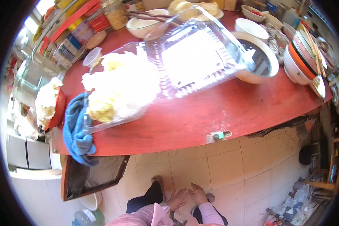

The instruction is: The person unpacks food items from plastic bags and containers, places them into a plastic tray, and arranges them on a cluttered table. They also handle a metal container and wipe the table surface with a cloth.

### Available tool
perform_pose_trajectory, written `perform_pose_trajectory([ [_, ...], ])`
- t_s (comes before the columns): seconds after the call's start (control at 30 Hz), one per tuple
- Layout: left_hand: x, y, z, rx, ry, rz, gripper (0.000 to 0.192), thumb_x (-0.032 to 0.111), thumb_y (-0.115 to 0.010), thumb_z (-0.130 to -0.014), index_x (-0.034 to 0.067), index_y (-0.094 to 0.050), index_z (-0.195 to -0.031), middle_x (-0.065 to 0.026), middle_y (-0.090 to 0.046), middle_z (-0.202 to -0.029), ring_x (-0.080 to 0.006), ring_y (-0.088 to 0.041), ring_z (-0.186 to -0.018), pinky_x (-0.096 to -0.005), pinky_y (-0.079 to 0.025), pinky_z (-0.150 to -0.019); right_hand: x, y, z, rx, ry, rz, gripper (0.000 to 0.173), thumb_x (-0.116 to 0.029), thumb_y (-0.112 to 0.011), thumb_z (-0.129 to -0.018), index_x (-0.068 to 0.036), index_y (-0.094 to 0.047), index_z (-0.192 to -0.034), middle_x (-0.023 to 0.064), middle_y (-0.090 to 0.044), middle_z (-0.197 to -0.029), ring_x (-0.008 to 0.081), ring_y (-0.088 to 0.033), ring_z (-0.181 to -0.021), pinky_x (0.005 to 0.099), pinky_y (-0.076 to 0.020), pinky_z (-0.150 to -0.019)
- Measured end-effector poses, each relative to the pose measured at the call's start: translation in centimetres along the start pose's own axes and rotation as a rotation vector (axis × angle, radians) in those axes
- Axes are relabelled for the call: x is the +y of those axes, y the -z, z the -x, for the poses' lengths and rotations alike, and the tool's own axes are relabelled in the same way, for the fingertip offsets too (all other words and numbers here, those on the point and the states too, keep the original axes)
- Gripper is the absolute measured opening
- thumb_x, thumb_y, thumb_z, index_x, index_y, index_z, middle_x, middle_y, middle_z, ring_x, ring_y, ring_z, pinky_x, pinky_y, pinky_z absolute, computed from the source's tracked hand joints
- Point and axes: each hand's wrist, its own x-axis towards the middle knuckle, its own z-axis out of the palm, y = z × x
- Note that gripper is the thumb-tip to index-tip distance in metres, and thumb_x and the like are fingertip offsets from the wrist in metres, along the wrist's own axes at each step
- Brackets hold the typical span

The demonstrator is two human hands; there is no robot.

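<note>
Low in the view, below the table's front edge, my left hand [177, 199] hangs over the tiled floor with its fingers spread and holds nothing. Beside it my right hand [198, 194] is also bare, its thumb apart from the fingers. The hands are close but look separate. Before me on the red table [180, 124] lies an unfolded clear plastic clamshell container [172, 76]. Its left half holds a pale yellow and white, lumpy food [107, 104], partly washed out by glare. The right half shows a bright white patch. A blue cloth [77, 127] hangs over the front left edge.
A bowl of dark liquid [258, 60] stands against the container's right side. Stacked bowls with chopsticks [302, 60] sit far right. A red basket [58, 108] of pale food is at left. A framed door [94, 175] juts out below the table. Plastic bags [293, 202] lie lower right.
</note>
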Motion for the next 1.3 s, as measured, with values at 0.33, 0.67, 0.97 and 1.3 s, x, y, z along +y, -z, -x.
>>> perform_pose_trajectory([
  [0.33, 6.0, 11.6, 13.9, 0.268, 0.215, 0.229, 0.07, 0.028, -0.064, -0.088, 0.009, -0.033, -0.148, -0.0178, -0.027, -0.154, -0.0332, -0.029, -0.142, -0.0573, -0.025, -0.108, -7.6, 2.3, 11.5, 0.147, -0.23, -0.077, 0.039, -0.002, -0.058, -0.08, -0.001, -0.063, -0.118, 0.0189, -0.068, -0.106, 0.0301, -0.068, -0.086, 0.0383, -0.0543, -0.08],
  [0.67, 12.2, 38.0, 17.1, 0.57, 0.252, 0.229, 0.075, 0.019, -0.069, -0.084, 0.004, -0.031, -0.147, -0.0208, -0.03, -0.153, -0.0395, -0.036, -0.135, -0.0529, -0.029, -0.108, -30.8, 17.4, 11.4, 0.122, -0.082, -0.125, 0.025, -0.005, -0.058, -0.089, 0.0, -0.065, -0.112, 0.02, -0.069, -0.102, 0.0329, -0.068, -0.092, 0.0386, -0.0538, -0.081],
  [0.97, 11.4, 53.1, 13.5, 1.058, 0.401, 0.372, 0.07, 0.015, -0.06, -0.092, 0.002, -0.023, -0.151, -0.0236, -0.033, -0.15, -0.0387, -0.038, -0.135, -0.0465, -0.033, -0.109, -43.1, 29.4, 7.3, 0.08, 0.145, -0.03, 0.023, -0.005, -0.06, -0.089, -0.001, -0.066, -0.111, 0.0197, -0.068, -0.103, 0.0349, -0.068, -0.091, 0.0367, -0.0543, -0.078],
  [1.3, 0.1, 65.8, 3.4, 1.392, 0.515, 1.269, 0.047, 0.017, -0.058, -0.095, -0.004, -0.043, -0.135, -0.0191, -0.054, -0.129, -0.0244, -0.056, -0.117, -0.0349, -0.047, -0.095, -48.0, 36.2, 2.6, 0.135, 0.158, -0.013, 0.024, -0.004, -0.059, -0.092, -0.002, -0.064, -0.115, 0.0126, -0.069, -0.098, 0.022, -0.066, -0.082, 0.0311, -0.0521, -0.075],
])
